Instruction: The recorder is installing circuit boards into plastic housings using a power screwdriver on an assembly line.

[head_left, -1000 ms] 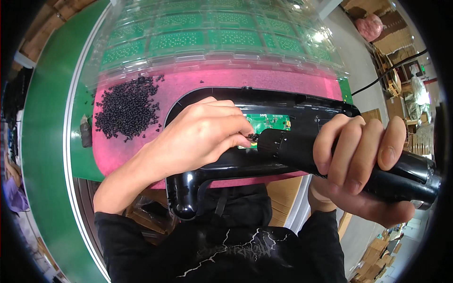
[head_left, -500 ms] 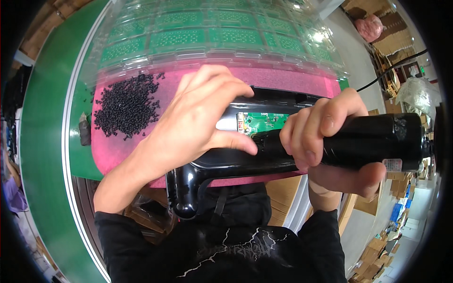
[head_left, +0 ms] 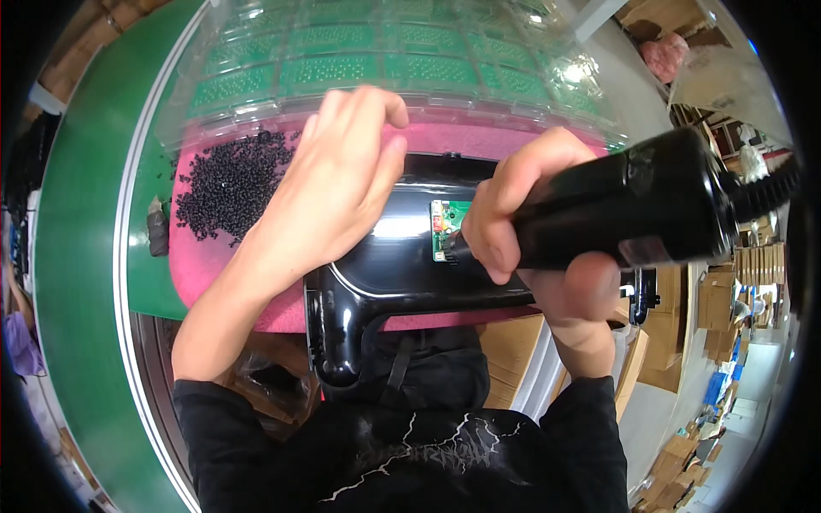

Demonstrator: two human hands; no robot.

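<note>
Currently right hand point(head_left: 505, 205) has its grip wrapped firmly round the black driver point(head_left: 624, 201), nose at the green circuit board point(head_left: 440, 227) inside the black housing point(head_left: 402, 256) on the pink mat point(head_left: 479, 137), while left hand point(head_left: 342, 179) hovers half-open, thumb and index apart, nothing visible between, near the small black screws point(head_left: 227, 188).

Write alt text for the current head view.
A right hand grips a black cylindrical tool, its tip at a green circuit board in a glossy black shell. The left hand is half-open above a pink mat, near a heap of small black parts. Clear trays lie beyond.
</note>
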